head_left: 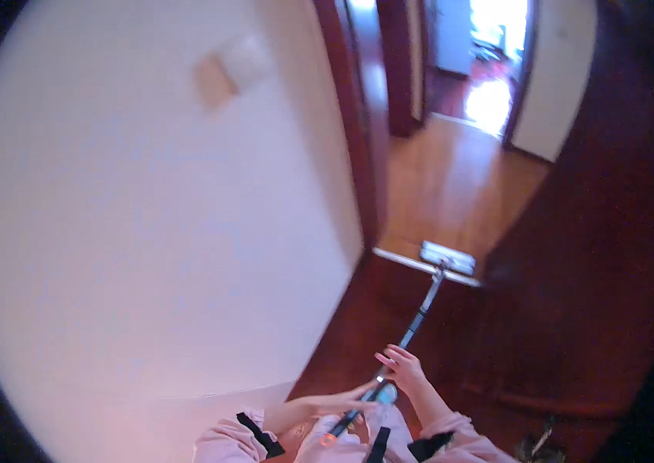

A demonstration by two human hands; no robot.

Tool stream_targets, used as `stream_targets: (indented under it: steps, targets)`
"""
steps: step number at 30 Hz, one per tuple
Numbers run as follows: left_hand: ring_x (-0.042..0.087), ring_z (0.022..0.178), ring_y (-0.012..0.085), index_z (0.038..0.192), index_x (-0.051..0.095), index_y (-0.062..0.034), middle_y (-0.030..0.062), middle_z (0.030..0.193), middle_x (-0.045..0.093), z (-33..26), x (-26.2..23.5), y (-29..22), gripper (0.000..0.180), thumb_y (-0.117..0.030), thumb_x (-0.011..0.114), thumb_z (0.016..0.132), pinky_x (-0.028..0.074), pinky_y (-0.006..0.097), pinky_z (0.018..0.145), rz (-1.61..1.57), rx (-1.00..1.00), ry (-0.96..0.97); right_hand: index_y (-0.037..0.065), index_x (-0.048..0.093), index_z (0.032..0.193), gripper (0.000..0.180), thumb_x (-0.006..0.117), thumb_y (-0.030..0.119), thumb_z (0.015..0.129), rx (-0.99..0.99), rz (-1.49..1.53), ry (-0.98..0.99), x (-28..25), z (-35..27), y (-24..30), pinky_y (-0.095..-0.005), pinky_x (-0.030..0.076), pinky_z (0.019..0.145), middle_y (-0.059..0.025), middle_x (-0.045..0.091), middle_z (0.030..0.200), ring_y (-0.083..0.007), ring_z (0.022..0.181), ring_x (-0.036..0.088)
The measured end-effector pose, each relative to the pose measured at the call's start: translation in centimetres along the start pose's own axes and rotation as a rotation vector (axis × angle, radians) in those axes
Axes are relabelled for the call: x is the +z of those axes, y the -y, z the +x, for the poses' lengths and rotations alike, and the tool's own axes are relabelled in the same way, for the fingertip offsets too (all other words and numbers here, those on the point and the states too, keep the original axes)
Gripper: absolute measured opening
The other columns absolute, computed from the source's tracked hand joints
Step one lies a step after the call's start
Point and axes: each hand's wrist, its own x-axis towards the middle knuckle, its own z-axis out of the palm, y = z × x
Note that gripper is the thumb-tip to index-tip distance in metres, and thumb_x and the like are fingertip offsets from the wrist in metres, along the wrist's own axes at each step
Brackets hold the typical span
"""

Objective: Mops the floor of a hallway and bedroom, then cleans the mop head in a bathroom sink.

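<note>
A flat mop (420, 318) slants away from my body, its dark pole running up and slightly right. Its pale rectangular head (447, 258) rests on the floor at a light threshold strip (398, 258). My right hand (404, 367) is around the pole higher up, with some fingers loosely extended. Lower down, my left hand (354, 401) is closed at the pole near its orange-tipped end. A small pale teal round thing (386, 394) shows beside the pole between my hands; its kind is unclear.
A white wall (157, 231) fills the left side, with a blurred tan patch on it. Dark red door frames (369, 193) flank a passage with lighter wooden flooring (458, 177). Beyond lies a bright room (497, 46). A dark reddish-brown surface (574, 293) spans the right.
</note>
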Motion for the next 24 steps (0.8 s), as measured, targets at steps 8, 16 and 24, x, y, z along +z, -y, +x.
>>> stream_targets:
  steps: [8, 16, 24]
  targets:
    - [0.054, 0.110, 0.0172, 0.149, 0.011, -0.0155, 0.0077, 0.139, 0.039, -7.1, -2.7, -9.3, 0.074, -0.049, 0.047, 0.093, 0.046, 0.039, 0.087, 0.338, 0.172, -0.146, 0.025, 0.058, 0.102, 0.017, 0.066, 0.025, 0.086, 0.069, 0.574, -0.082, 4.5, 2.4, 12.2, -0.0466, 0.044, 0.078, 0.0097, 0.059, 0.088, -0.0086, 0.086, 0.057]
    - [0.059, 0.105, 0.0180, 0.140, 0.037, -0.0134, 0.0055, 0.142, 0.042, -15.1, -10.4, -32.8, 0.054, -0.035, 0.053, 0.093, 0.051, 0.032, 0.078, 0.546, 1.328, -0.902, 0.027, 0.063, 0.097, 0.008, 0.061, 0.025, 0.089, -0.166, 0.724, -0.111, 2.9, 8.9, 22.8, -0.0418, 0.047, 0.067, 0.0121, 0.065, 0.079, -0.0054, 0.066, 0.058]
    - [0.062, 0.093, 0.0173, 0.139, 0.038, -0.0117, 0.0088, 0.133, 0.050, -11.2, -17.0, -37.7, 0.055, -0.035, 0.052, 0.092, 0.052, 0.027, 0.070, 0.164, 1.566, -1.106, 0.021, 0.062, 0.101, 0.013, 0.062, 0.021, 0.089, -0.312, 0.761, -0.233, 2.4, 14.5, 27.5, -0.0381, 0.049, 0.065, 0.0089, 0.059, 0.076, -0.0079, 0.067, 0.055]
